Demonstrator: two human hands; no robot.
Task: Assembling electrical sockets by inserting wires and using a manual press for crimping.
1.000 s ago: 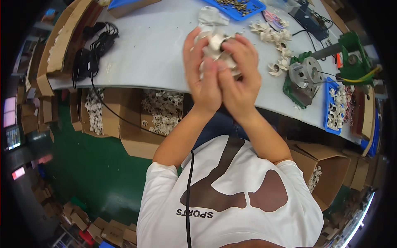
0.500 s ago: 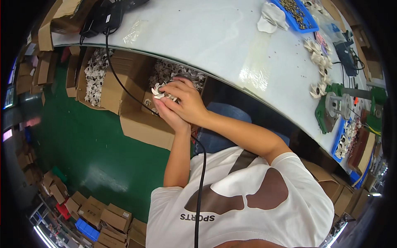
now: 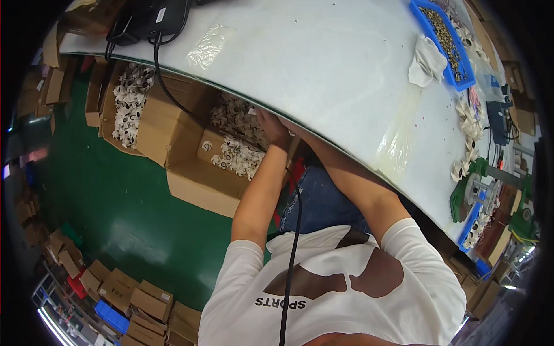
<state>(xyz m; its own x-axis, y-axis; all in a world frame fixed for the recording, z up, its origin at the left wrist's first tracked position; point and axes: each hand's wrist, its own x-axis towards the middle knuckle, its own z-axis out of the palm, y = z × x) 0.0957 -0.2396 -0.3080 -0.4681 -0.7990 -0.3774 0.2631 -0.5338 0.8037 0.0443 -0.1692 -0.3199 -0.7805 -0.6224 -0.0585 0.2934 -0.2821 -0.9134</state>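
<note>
My left hand (image 3: 271, 127) reaches into an open cardboard box (image 3: 199, 185) below the table edge, close to a heap of small white finned fan wheels (image 3: 239, 158). Its fingers are in shadow and partly hidden, so whether it holds anything is unclear. My right forearm (image 3: 346, 167) passes under the tabletop, which covers the right hand. Darker fan wheels (image 3: 231, 115) fill the shaded back part of the box.
Another box of fan wheels (image 3: 131, 106) stands to the left. A black cable (image 3: 295, 230) hangs down my front. On the white table (image 3: 323, 63) are a black power adapter (image 3: 153, 23), a white cloth (image 3: 427, 60), a blue tray (image 3: 460, 81) of small metal parts and a green machine (image 3: 461, 199).
Both hands, which were together around a white fan wheel over the box, have gone down and in under the table edge. The view has shifted slightly.
</note>
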